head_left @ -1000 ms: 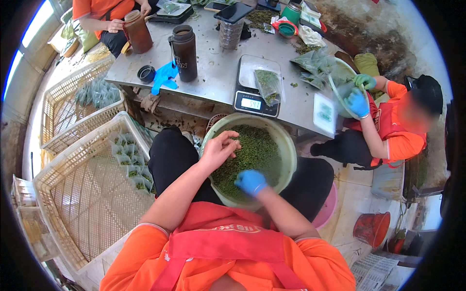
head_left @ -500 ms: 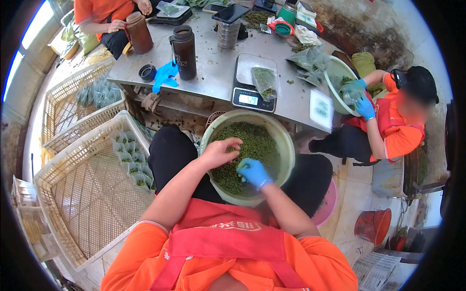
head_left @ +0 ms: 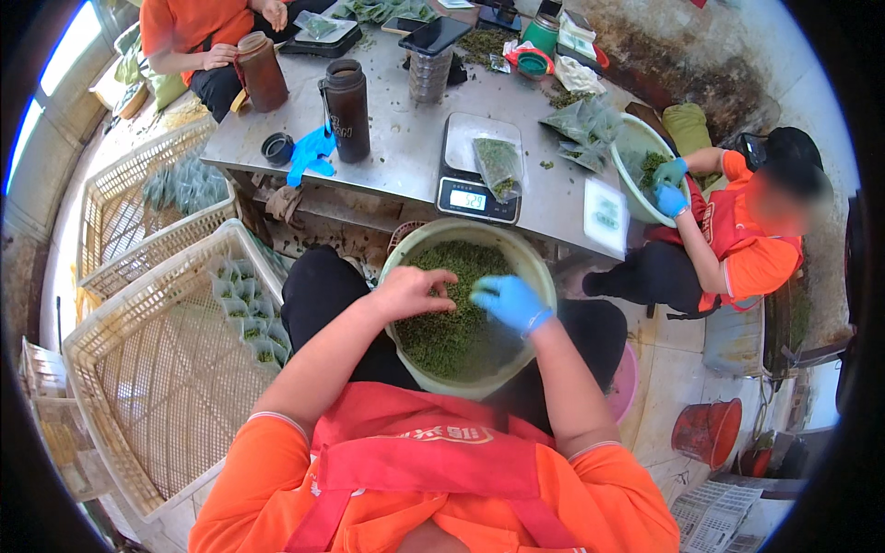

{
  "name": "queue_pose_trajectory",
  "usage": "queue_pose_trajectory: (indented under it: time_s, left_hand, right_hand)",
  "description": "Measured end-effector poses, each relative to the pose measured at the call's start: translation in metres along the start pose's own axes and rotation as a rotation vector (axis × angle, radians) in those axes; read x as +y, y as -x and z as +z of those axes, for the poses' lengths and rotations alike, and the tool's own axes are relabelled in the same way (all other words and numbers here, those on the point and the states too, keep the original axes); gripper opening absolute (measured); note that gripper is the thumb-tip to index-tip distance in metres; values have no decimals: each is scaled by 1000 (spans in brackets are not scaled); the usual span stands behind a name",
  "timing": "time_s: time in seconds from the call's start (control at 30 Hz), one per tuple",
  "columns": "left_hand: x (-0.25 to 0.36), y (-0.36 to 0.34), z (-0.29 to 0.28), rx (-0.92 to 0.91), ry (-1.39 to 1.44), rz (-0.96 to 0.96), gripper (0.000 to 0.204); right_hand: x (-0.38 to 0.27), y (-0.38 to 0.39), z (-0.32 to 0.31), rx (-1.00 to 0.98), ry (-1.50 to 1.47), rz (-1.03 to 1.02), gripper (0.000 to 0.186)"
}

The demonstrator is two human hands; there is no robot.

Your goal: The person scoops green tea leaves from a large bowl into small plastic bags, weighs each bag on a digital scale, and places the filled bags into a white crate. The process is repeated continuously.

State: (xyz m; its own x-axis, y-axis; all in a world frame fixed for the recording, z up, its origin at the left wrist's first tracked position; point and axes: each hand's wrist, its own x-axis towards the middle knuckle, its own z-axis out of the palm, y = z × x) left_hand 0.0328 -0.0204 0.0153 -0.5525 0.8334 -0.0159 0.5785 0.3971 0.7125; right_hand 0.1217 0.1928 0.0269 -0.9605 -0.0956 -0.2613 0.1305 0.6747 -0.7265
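A pale green basin (head_left: 539,281) of small green granules (head_left: 456,336), perhaps seeds or peppercorns, sits between my thighs. My left hand (head_left: 415,293), bare, hovers over the granules at the basin's left with its fingers bent and apart, holding nothing visible. My right hand (head_left: 505,300), in a blue glove, is open over the right of the basin, fingers pointing left toward my left hand. Just beyond the basin, a digital scale (head_left: 479,205) on the steel table (head_left: 387,175) carries a clear bag of green material (head_left: 496,166).
Crates (head_left: 138,387) with filled bags stand left. A dark bottle (head_left: 347,115), brown jug (head_left: 263,74) and blue glove (head_left: 312,157) lie on the table. A co-worker (head_left: 737,240) handles a basin at right; another (head_left: 198,37) sits top left. A red bucket (head_left: 705,433) stands lower right.
My right hand has come up from low in the granules toward the right and opened out. My left hand has shifted slightly; the co-worker's hands at right moved lower in their basin.
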Motion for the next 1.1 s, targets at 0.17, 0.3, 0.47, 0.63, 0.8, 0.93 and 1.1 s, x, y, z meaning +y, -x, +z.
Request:
queue_pose_trajectory:
  time_s: [0.17, 0.3, 0.47, 0.63, 0.8, 0.93, 1.1]
  left_hand:
    - [-37, -37, -34, 385, 388, -179, 27]
    - [-67, -47, -45, 703, 841, -234, 22]
    - [-41, -45, -33, 649, 731, -277, 15]
    - [-36, -50, -29, 796, -73, -142, 28]
    - [-34, -55, -44, 902, -375, -166, 44]
    - [-38, -52, -40, 697, -72, -461, 42]
    - [-48, -48, -27, 765, -257, -230, 50]
  right_hand:
    - [2, -59, -26, 352, -531, -76, 21]
    - [6, -80, -36, 677, -283, -153, 34]
    - [-9, -92, -38, 744, 492, -104, 40]
    - [-37, -118, -68, 693, 616, -93, 29]
    - [-106, -106, -45, 404, 767, -438, 19]
    - [-117, -95, -21, 467, 676, -521, 17]
    - [-85, -131, 7, 198, 719, -143, 23]
